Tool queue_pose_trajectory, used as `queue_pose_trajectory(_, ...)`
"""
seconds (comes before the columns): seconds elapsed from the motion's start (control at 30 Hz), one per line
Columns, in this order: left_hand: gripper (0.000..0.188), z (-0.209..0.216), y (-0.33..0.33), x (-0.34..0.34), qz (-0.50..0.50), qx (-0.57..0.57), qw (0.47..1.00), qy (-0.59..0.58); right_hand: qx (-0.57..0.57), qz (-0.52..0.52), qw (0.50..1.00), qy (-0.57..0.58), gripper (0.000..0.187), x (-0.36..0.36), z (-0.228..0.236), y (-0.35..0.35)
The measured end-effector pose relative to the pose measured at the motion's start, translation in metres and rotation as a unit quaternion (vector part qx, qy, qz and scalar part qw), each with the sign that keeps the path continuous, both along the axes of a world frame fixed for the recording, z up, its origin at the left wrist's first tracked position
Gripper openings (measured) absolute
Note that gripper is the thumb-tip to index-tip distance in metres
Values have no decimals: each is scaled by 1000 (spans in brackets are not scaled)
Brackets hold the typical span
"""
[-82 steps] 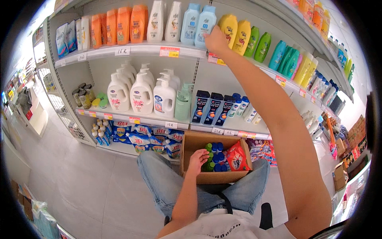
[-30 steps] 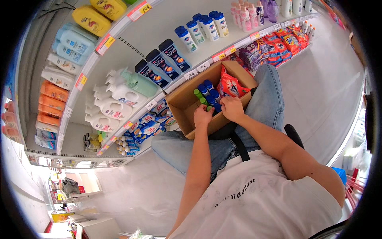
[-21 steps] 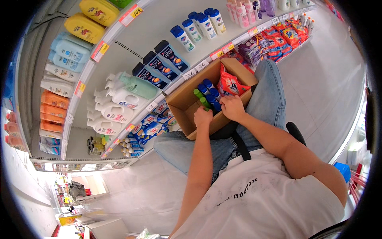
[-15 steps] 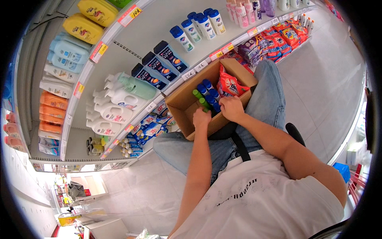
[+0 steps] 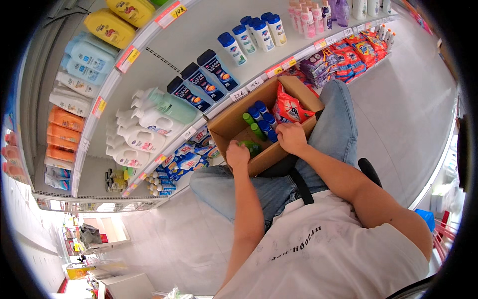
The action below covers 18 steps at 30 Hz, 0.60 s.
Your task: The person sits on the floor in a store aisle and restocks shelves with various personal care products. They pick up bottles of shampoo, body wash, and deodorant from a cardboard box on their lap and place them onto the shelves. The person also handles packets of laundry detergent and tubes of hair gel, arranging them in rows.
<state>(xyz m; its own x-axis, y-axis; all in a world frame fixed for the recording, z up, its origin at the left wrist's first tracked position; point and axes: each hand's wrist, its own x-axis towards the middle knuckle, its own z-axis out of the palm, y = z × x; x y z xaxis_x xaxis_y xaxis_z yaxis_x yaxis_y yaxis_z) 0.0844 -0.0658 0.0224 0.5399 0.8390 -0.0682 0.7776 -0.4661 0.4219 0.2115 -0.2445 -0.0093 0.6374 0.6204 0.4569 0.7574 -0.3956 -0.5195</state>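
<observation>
An open cardboard box rests at my lap, tilted against the shelf edge. Inside it, my left hand is closed around one end of a green bottle, low at the near left. My right hand curls over the near wall of the box; its fingertips are partly hidden. Just beside those fingers stand several blue-capped bottles. Two green-capped bottles stand to their left. A red bag of detergent fills the right end of the box.
The shelf ahead holds dark blue shampoo bottles, white bottles with blue caps and white pump bottles. Packets lie on the lower shelf behind the box. Yellow bottles stand at the far left. Grey floor spreads to the right.
My left hand has moved left and slightly down from the green caps, and a green bottle now shows beside it. My right hand has stayed almost still at the box wall.
</observation>
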Motion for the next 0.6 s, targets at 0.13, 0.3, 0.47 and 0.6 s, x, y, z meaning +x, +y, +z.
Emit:
queue_pose_trajectory(0.13,31,10,9,-15,18,91,989,-118,2,3,1000,2,4,1,-1,0)
queue_pose_trajectory(0.3,31,25,10,-24,58,14,881,-470,-2,7,1000,-1,4,0,0,1)
queue_pose_trajectory(0.47,39,27,10,-28,29,-380,543,-748,28,-4,1000,2,6,0,-1,3)
queue_pose_trajectory(0.6,32,18,2,-29,4,-553,322,-769,130,23,986,105,13,-23,22,11)
